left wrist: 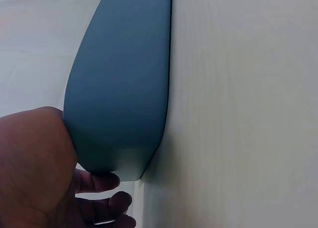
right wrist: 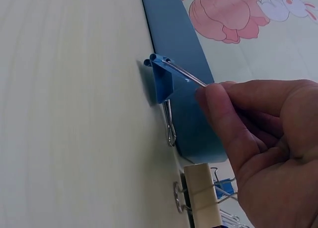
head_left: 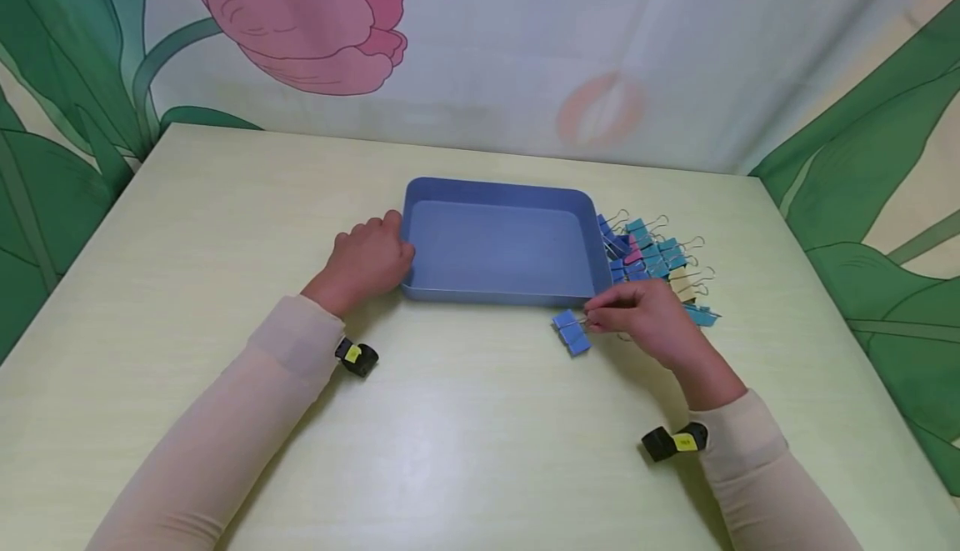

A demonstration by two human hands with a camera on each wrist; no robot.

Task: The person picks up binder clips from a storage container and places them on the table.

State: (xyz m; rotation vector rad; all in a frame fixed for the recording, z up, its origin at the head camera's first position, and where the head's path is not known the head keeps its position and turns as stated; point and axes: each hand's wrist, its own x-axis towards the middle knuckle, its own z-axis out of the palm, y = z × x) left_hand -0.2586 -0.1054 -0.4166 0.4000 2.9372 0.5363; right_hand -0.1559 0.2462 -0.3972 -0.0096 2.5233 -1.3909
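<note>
A shallow blue tray [head_left: 495, 297] lies on the table. At its left end my left hand [head_left: 371, 255] holds the rim, with the thumb side over the edge. The left wrist view shows the left hand [left wrist: 37, 163] against the tray wall [left wrist: 119, 84], fingers curled by the corner. Near the tray's front right corner my right hand [head_left: 645, 318] pinches a wire handle of a blue binder clip [head_left: 572, 333]. In the right wrist view the right hand [right wrist: 268, 123] grips that handle between thumb and forefinger; the clip [right wrist: 163, 81] stays close to the table, its other handle hanging down.
Right of the tray lies a cluster of binder clips, among them teal clips [head_left: 654, 261], a pink clip [head_left: 634, 251] and a cream clip [head_left: 682, 284]. A flower-printed curtain [head_left: 480, 76] hangs behind the table [head_left: 465, 434].
</note>
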